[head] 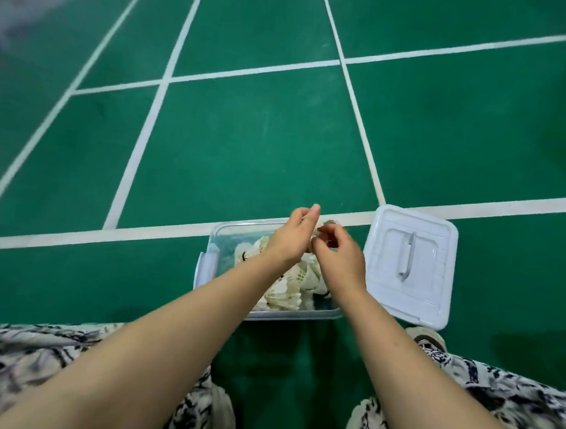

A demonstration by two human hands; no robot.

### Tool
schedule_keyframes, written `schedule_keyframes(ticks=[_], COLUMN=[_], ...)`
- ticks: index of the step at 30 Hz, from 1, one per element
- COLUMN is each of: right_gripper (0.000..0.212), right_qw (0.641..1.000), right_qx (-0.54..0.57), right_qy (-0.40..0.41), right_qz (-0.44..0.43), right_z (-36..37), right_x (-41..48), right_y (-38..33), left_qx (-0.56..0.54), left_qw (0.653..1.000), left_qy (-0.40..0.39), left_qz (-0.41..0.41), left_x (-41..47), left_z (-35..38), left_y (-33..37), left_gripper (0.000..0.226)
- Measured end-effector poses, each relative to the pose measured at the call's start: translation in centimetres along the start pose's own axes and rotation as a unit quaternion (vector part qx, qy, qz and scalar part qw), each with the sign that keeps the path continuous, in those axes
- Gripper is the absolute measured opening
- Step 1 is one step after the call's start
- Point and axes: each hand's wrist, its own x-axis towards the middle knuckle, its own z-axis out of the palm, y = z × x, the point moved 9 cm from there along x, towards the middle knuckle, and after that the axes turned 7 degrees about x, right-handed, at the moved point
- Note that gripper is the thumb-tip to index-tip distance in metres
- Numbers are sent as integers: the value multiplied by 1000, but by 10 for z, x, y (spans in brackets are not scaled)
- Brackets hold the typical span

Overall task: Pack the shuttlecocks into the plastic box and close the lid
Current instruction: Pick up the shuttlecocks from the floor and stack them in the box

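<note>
**Hands meet above the open box of shuttlecocks**

Head view: I see both bare forearms reaching forward over a clear plastic box (213, 243) that sits on the green court floor (246, 151), just on the near side of a white court line (159, 232). The box is open and holds a loose heap of white feathered shuttlecocks (290, 288), lying at mixed angles.

My left hand (295, 235) and right hand (337, 256) are together above the far half of the box, fingertips almost touching. The left thumb and fingers are pinched upward; the right fingers are curled around something small and pale between the two hands. It is blurred, so I cannot tell what it is, nor whether either hand truly grips it.

The white lid (408, 266) lies flat on the floor just to the right of the box, handle facing up, its far corner over the court line.

At the bottom edge, patterned black-and-white trousers (30, 357) cover both knees, and a pale shoe (428, 340) shows beside the lid's near corner.
</note>
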Motion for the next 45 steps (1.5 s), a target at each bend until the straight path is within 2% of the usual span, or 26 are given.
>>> schedule_keyframes(ticks=[4, 7, 10, 12, 14, 17, 20, 26, 32, 35, 40, 45], right_gripper=[40, 23, 8, 18, 21, 18, 17, 21, 24, 32, 32, 35], right_qw=[1000, 1000, 999, 996, 993, 984, 974, 962, 946, 934, 904, 898], right_qx=[5, 8, -40, -81, -114, -175, -226, -268, -300, -340, -409, -427], right_qy=[-12, -15, 0, 11, 20, 20, 2, -40, -97, -91, -111, -94], right_qz=[11, 8, 10, 18, 31, 41, 28, 21, 71, 68, 59, 53], right_z=[1, 1, -1, -4, -8, -8, 2, 31, 45, 43, 45, 34], right_x=[-14, -21, -23, -24, -25, -28, -28, -27, -24, -23, -25, -19], right_y=[4, 8, 13, 19, 26, 33, 32, 35, 60, 63, 63, 50], left_qx=[17, 30, 49, 80, 118, 183, 222, 219, 216, 240, 306, 283], left_qw=[999, 997, 993, 989, 984, 975, 971, 973, 973, 965, 943, 953], left_qy=[-46, -71, -108, -125, -133, -121, -67, -17, -39, -60, -84, -65], left_qz=[-2, -15, -14, -7, 2, 30, 50, 68, 70, 89, 103, 87], left_x=[-19, -25, -29, -31, -31, -29, -24, -19, -16, -15, -15, -8], left_z=[0, 2, 12, 20, 24, 20, 6, -4, 7, 14, 26, 25], left_y=[-11, -24, -33, -38, -44, -51, -55, -57, -68, -67, -66, -57], left_gripper=[56, 57, 47, 40, 42, 52, 57, 54, 54, 56, 55, 45])
